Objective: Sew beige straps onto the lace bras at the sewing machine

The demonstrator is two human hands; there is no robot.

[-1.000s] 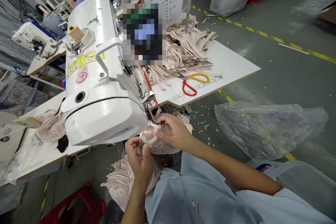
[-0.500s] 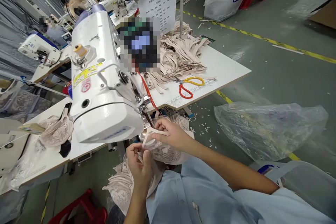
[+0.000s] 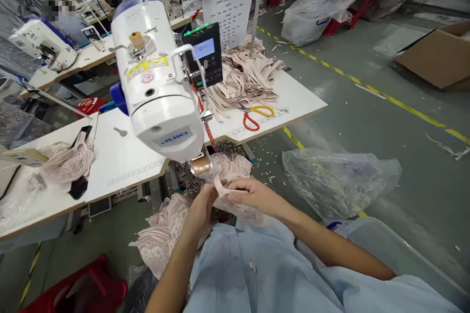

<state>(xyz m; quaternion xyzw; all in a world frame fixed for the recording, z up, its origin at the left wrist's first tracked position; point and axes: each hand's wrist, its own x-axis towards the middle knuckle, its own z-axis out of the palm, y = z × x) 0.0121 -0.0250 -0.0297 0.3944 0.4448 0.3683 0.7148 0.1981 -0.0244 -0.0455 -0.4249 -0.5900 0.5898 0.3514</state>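
Two hands, our left hand (image 3: 203, 205) and right hand (image 3: 253, 194), pinch a beige strap (image 3: 224, 189) at six o'clock below the sewing machine (image 3: 157, 78), scissors (image 3: 256, 115) on the tabletop (image 3: 297, 95), a plastic bag (image 3: 340, 178) at three o'clock.

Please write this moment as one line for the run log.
left hand: holds lace piece | right hand: holds strap | place: under sewing machine

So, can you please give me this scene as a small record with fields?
left hand: fingers pinch a beige strap
right hand: grips the strap over the lace garment
machine: white sewing machine above the hands
table: scissors, pile of beige straps
floor: plastic bag
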